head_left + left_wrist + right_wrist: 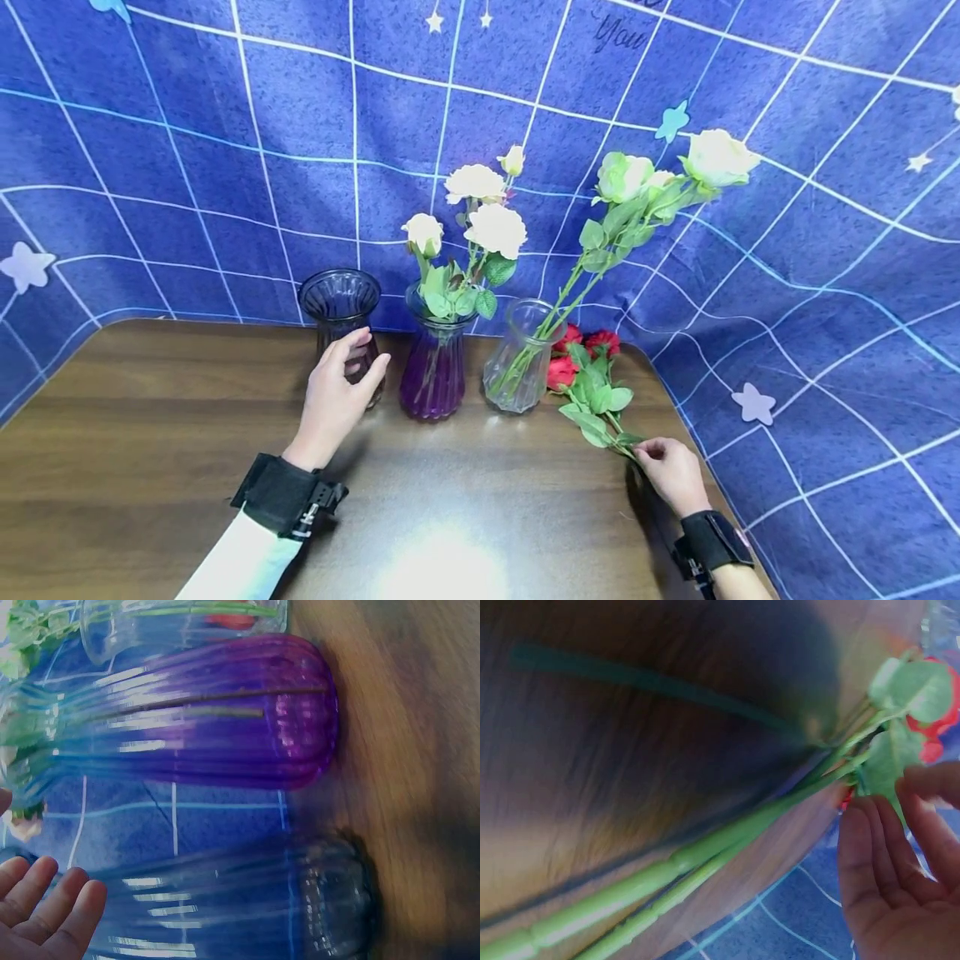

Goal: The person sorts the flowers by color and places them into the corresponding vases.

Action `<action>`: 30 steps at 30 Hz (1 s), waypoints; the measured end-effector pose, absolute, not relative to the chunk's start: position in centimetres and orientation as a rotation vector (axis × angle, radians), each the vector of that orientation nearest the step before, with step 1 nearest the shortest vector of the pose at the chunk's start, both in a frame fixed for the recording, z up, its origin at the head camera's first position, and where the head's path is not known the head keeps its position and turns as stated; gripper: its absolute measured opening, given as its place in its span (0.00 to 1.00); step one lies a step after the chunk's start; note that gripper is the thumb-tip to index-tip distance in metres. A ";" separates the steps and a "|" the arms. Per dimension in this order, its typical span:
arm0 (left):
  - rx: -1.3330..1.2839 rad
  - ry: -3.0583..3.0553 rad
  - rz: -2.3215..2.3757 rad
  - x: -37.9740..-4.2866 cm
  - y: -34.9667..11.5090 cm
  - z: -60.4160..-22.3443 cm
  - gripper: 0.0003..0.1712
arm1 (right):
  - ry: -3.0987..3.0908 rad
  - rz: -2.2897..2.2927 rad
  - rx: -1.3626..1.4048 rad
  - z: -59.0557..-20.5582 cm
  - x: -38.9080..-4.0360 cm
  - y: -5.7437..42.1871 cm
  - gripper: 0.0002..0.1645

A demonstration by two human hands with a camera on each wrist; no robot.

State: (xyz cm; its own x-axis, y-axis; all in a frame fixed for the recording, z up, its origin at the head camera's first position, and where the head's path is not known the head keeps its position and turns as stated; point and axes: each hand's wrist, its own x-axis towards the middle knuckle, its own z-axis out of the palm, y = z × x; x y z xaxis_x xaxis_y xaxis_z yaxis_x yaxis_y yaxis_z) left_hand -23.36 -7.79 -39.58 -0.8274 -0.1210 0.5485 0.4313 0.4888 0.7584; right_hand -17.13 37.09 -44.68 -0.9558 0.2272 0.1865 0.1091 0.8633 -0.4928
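Observation:
My left hand [336, 400] is beside a dark glass vase [341, 300], its fingers loosely bent and the thumb apart. Whether the fingers touch the glass is hard to tell. To its right stands a purple vase [432, 375] holding white flowers [497, 229]. A clear glass vase [517, 375] is farther right, with tall white roses [716, 158] leaning out to the right. Red roses [562, 372] lie on the table by it. At their green stems [705, 851], my right hand [671, 475] pinches with thumb and fingertips near a leaf [889, 761].
The brown wooden table [187, 467] has rounded back corners. A blue cloth [300, 125] with white grid lines and stars hangs behind it and along the right side. Black bands [281, 496] wrap both wrists.

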 end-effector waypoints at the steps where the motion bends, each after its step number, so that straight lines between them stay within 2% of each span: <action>1: -0.240 -2.183 -1.335 -23.3 -8.0 -39.5 0.25 | -2.781 0.680 -0.253 -44.8 -17.3 37.2 0.06; 10: -0.151 -2.129 -1.332 -24.0 -9.5 -40.0 0.21 | -2.607 0.565 -0.223 -44.4 -19.6 37.2 0.10; 18: -0.071 -2.096 -1.330 -24.2 -10.6 -40.6 0.19 | -2.829 0.521 -0.127 -44.6 -22.2 36.9 0.09; 24: -0.023 -2.058 -1.304 -24.6 -11.2 -41.0 0.29 | -2.962 0.448 -0.023 -45.0 -23.5 36.5 0.05; 30: 0.012 -2.092 -1.334 -25.0 -12.3 -41.6 0.37 | -2.999 0.428 -0.047 -44.8 -24.0 35.8 0.08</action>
State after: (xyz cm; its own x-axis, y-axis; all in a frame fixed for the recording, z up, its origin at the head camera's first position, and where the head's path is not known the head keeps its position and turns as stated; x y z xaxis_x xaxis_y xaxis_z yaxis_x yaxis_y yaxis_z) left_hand -25.03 -12.26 -41.62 -0.7896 -0.3374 0.5125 0.3224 0.4825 0.8144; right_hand -23.97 35.80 -44.80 -0.9933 0.0460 0.1057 0.0146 0.9597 -0.2807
